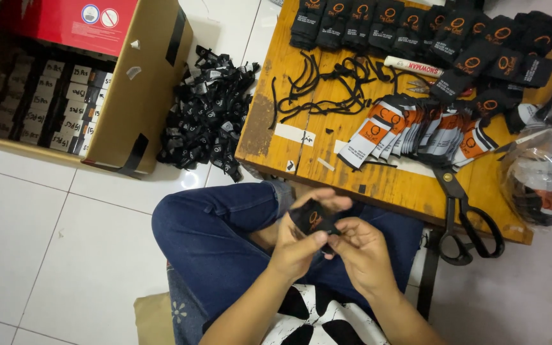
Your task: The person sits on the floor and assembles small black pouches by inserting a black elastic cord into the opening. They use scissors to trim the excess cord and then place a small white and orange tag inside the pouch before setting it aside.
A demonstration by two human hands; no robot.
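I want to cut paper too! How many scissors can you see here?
1. The big black scissors lie on the wooden table, by its near right edge, handles hanging over. Smaller ones may hide under the tags and cords.

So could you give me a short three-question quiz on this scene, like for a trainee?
1. True or false: both hands hold the small black fabric tag with an orange logo.
2. Where do the large black-handled scissors lie? A) floor B) wooden table's near edge C) cardboard box
3. What lies heaped on the white tiled floor beside the brown cardboard box?

Key: 1 true; 2 B; 3 a pile of black tags.
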